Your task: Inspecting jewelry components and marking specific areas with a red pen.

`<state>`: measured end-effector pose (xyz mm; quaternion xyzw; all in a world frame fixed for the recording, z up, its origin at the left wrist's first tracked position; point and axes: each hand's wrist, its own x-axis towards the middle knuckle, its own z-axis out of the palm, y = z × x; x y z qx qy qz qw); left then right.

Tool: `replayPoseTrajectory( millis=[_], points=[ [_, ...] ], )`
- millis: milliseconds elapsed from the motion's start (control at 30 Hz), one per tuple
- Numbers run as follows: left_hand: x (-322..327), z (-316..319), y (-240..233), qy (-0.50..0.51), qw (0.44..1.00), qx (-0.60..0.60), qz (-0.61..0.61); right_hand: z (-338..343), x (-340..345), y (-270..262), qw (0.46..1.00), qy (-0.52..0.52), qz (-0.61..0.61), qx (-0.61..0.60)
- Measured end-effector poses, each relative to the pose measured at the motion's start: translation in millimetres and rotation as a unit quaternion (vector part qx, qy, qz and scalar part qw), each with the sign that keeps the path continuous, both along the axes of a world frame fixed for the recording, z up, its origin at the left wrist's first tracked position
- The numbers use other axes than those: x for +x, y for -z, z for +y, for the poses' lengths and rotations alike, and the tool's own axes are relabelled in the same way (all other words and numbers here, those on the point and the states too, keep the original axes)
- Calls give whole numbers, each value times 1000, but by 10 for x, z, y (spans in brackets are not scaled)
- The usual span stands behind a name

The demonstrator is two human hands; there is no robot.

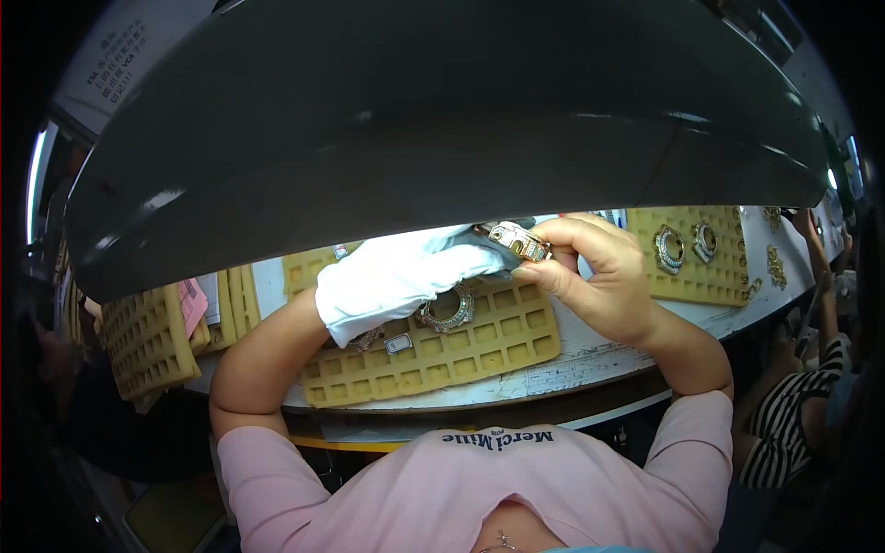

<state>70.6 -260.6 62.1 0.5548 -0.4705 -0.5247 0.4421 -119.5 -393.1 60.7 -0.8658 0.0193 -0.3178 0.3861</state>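
A gold-coloured watch case (517, 242) set with small bright stones is tilted on its side between my two hands. My left hand (415, 266), in a white glove, grips it from the left. The bare thumb and index finger of my right hand (594, 266) pinch its right end. Beneath the gloved hand lies a yellow compartment tray (442, 356). On that tray rest a stone-set watch case ring (448, 309), a second piece (366, 339) partly covered by the glove, and a small white tag (398, 343).
A dark lamp hood (442, 138) hangs low over the bench and hides its far part. To the right, another yellow tray (691, 287) carries two watch cases. Stacked trays (148, 339) with a pink slip (191, 304) stand left. A co-worker's striped sleeve (795, 415) shows at right.
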Motion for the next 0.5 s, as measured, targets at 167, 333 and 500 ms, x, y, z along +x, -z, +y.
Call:
replayPoseTrajectory(
  millis=[167, 333, 500],
  points=[
    [-93, -23, -116, -44, 995, 48, 72, -11, -4, 2, 999, -22, -14, 29],
    [-57, -1, -114, -60, 997, 53, 10, -57, 36, 35, 999, -16, 10, 49],
    [-128, 27, -166, -77, 996, 34, 24, -70, 63, 94, 997, -13, 31, 65]
  ],
)
